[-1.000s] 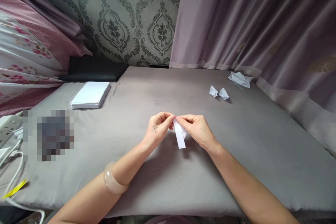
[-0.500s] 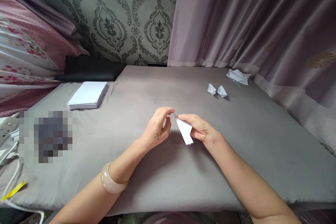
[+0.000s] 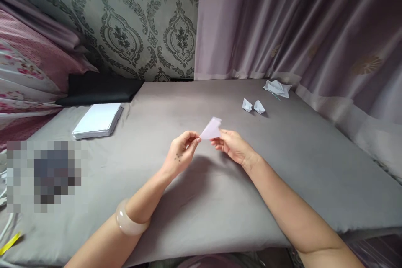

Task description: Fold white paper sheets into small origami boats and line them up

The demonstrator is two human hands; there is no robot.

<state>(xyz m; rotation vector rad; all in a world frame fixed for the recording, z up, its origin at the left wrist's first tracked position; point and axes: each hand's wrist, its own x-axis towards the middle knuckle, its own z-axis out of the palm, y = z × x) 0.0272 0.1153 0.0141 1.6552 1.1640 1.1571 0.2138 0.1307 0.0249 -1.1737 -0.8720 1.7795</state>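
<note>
Between my hands, above the cloth-covered table, is a small piece of folded white paper [image 3: 211, 129]. My left hand [image 3: 182, 150] pinches its left corner between thumb and forefinger. On the other side, my right hand [image 3: 234, 144] grips the right edge, its thumb by the paper and its other fingers curled below. The paper's wider end points up and away from me. Farther back on the right stand two small folded paper shapes [image 3: 247, 105], close beside each other.
A stack of white paper [image 3: 98, 120] lies at the left, before a black folded item [image 3: 100, 88]. More folded paper [image 3: 277, 88] and a thin greenish strip sit at the back right. A blurred-out patch [image 3: 53, 171], white cables and a yellow tag [image 3: 11, 243] are at the left edge.
The folded paper has been turned over, its wide end swinging from pointing toward me to pointing away. My left hand let go, then took hold of a corner again. The view has shifted slightly right.
</note>
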